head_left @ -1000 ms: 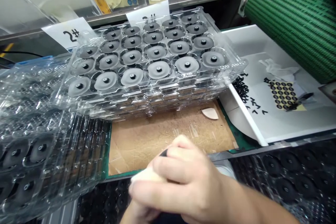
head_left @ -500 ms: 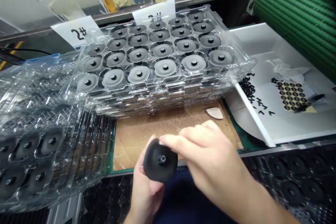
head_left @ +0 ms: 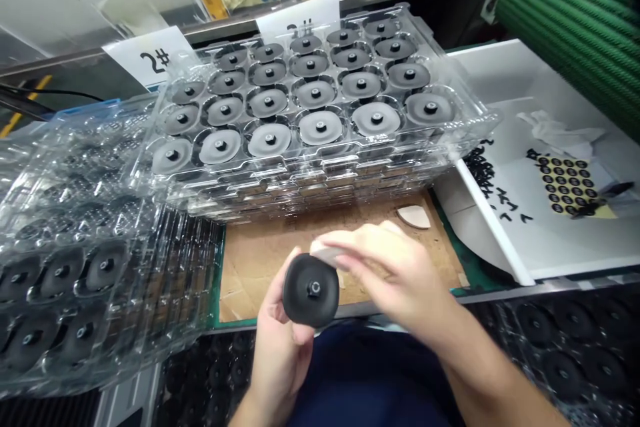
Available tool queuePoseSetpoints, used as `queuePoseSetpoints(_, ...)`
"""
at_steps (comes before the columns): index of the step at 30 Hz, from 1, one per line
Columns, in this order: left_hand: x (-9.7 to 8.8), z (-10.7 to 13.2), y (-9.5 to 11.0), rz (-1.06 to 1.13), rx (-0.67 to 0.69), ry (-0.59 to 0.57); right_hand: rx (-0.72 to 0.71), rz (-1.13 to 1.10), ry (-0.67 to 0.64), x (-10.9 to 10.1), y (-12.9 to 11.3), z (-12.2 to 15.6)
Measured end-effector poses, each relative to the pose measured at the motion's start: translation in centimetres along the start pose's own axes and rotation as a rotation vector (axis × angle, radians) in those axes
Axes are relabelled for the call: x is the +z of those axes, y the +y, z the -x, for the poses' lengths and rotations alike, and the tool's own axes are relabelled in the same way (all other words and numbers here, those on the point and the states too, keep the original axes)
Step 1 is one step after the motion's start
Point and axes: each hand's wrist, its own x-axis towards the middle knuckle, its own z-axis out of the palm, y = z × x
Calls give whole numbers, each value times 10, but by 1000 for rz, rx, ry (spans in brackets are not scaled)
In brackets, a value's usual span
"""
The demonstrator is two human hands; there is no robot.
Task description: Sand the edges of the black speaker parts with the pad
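My left hand (head_left: 283,347) grips a round black rubber disc (head_left: 311,290) with a small hub in its middle, held upright and facing me over the front of the bench. My right hand (head_left: 395,273) is closed, its fingers pressed together against the disc's upper right edge, pinching a small pale piece (head_left: 327,253). Behind the hands lies a brown cardboard pad (head_left: 280,250). A stack of clear plastic trays (head_left: 320,167), the top one filled with several grey discs, stands behind the pad.
More clear trays (head_left: 75,267) with dark discs overlap at the left. A white tray (head_left: 505,240) at the right holds small black parts and a yellow sheet (head_left: 567,183) of black dots. A green ribbed belt (head_left: 575,20) sits upper right. Paper labels (head_left: 150,57) stand behind.
The right hand moved off the disc, which now shows in the left hand, raised and facing me. The right fingers shifted to its upper edge. The view drifted slightly.
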Motion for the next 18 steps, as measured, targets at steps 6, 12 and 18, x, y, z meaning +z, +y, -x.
queuePoseSetpoints(6, -3, -6, 8, 121, -45, -24, 437, 34, 5, 29, 74, 58)
queuePoseSetpoints(12, -1, -8, 5, 199, -100, -98, 468, 15, 57, 31, 73, 62)
queuePoseSetpoints(18, 6, -3, -4, 146, -142, -86, 101, -30, 249, 2, -17, 11)
